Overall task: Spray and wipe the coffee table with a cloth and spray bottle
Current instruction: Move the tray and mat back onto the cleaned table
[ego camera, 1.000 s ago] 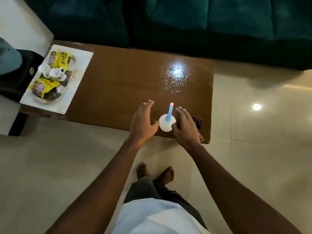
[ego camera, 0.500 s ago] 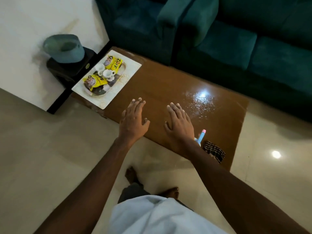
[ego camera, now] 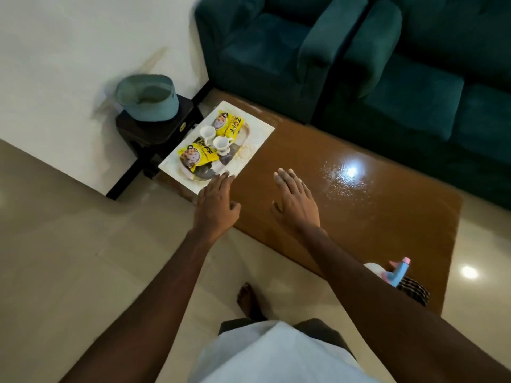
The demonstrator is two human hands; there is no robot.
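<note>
Spray bottle [ego camera: 396, 275]: stands at the table's near-right corner. White body w/ blue-and-pink trigger head, nozzle pointing up and right. Partly hidden behind the right forearm.
Cloth [ego camera: 414, 293]: dark checked, bunched, just beside the bottle on the corner side. Whether they touch: can't tell.
Coffee table [ego camera: 387, 230]: brown, glossy. Long axis runs from the far-left end to the near-right end.
Wet patch [ego camera: 345, 178]: droplets glinting under a light reflection, mid-table toward the sofa side; looks sprayed, not yet wiped.
Key relation: bottle + cloth lie back and to the right of both hands, well apart from them. Right hand is the nearer one, so prob. the one to pull back for them.
Right hand [ego camera: 298, 201]: fingers straight, together, palm down over bare tabletop; holds nothing.
Left hand [ego camera: 217, 201]: fingers straight, empty, tips at the white tray's [ego camera: 255, 145] near edge; contact unclear.
Tray load: yellow snack packets [ego camera: 193, 156], small white cups [ego camera: 222, 143].
Beyond: teal sofa [ego camera: 414, 92] along the far side; dark side stool [ego camera: 157, 128] off the left end.
</note>
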